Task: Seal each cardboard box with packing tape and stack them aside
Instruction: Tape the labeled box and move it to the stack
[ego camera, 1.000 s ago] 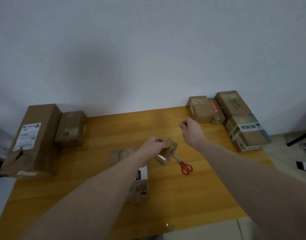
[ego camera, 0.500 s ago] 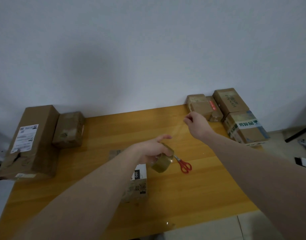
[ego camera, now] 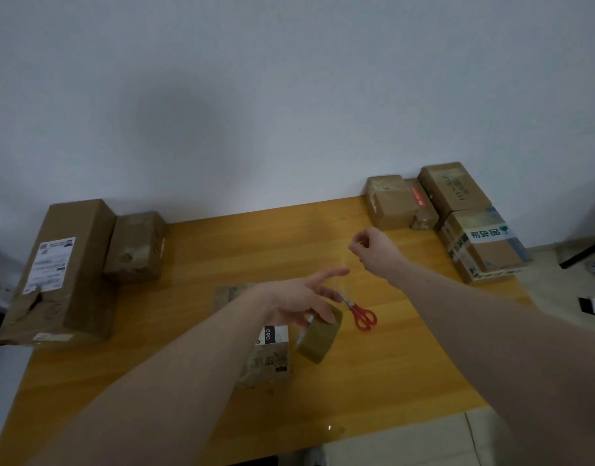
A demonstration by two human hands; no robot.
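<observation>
While the left hand [ego camera: 299,297] is carrying the tape roll [ego camera: 319,334] above the wooden surface [ego camera: 222,250], its fingers are hooking through the roll's core, with the index finger stretching out straight toward the other hand. The right hand [ego camera: 373,250] is hovering up and to the right of that grip, its fingertips [ego camera: 355,245] closing in a pinch on the free end of a clear tape strip [ego camera: 340,267], which is running faintly between the pinch and the roll. A small cardboard box [ego camera: 266,351] with a black-and-white label is lying on the surface directly beneath the left wrist, largely hidden by the forearm. Red-handled scissors [ego camera: 361,314] are lying just right of the roll, blades pointing toward it. Well left of the grip, a tall labelled box [ego camera: 57,270] and a smaller taped box [ego camera: 134,247] are standing side by side against the wall. Beyond the right hand, four boxes [ego camera: 457,216] are sitting grouped at the surface's far right corner, one bearing green printed tape.
</observation>
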